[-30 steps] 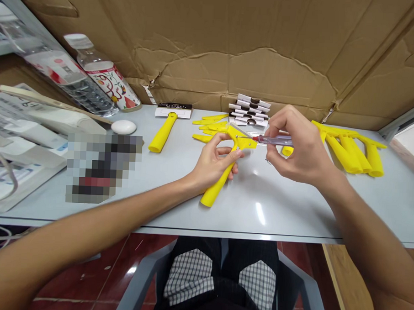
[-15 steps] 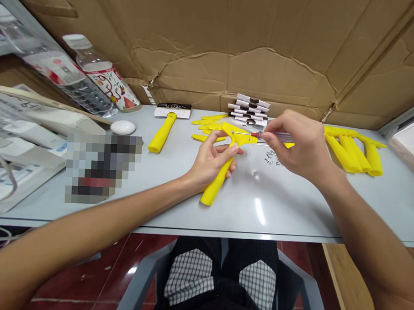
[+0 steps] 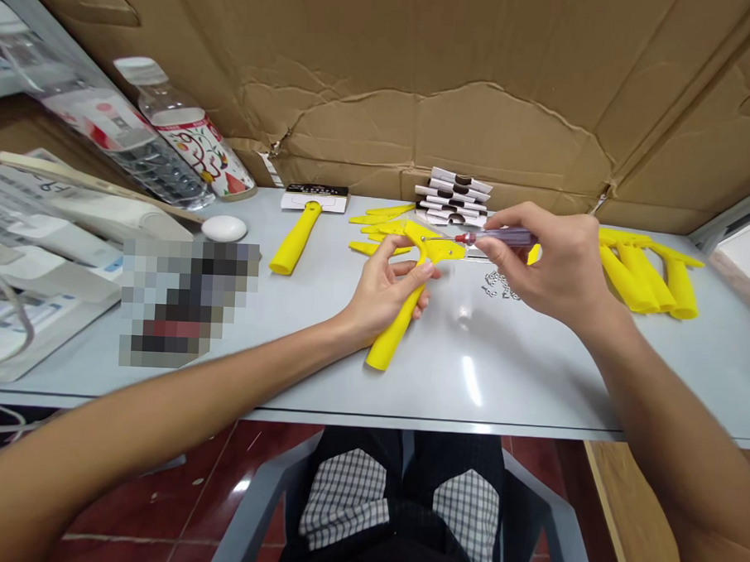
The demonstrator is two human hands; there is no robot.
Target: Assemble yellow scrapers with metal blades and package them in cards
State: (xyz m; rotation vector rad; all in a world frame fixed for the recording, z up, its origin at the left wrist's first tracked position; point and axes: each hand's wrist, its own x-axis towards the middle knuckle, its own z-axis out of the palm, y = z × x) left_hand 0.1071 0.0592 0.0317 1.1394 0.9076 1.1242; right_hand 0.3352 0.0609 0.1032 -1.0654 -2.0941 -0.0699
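Note:
My left hand [image 3: 394,290] is closed around the neck of a yellow T-shaped scraper handle [image 3: 392,341], its tube end pointing toward me. Between the fingertips of my right hand [image 3: 547,259] is a screwdriver [image 3: 504,235] with a clear purplish handle and a red collar. Its thin shaft reaches left to a screw on the scraper's yellow head, and a second screw shows farther right on that head. Loose small screws [image 3: 492,284] lie on the table under my right hand. Several flat yellow pieces [image 3: 387,211] rest just behind the head.
Folded black-and-white cards [image 3: 456,198] are stacked at the back. A carded yellow scraper [image 3: 295,240] lies left, and several yellow handles [image 3: 652,276] lie right. Farther left are a white mouse [image 3: 224,228], bottles [image 3: 198,145], paper packets [image 3: 54,234] and a blurred-out item [image 3: 191,306].
My right hand has shifted slightly right and its fingers have moved on the screwdriver, so more of its handle shows. My left hand keeps its hold on the scraper handle.

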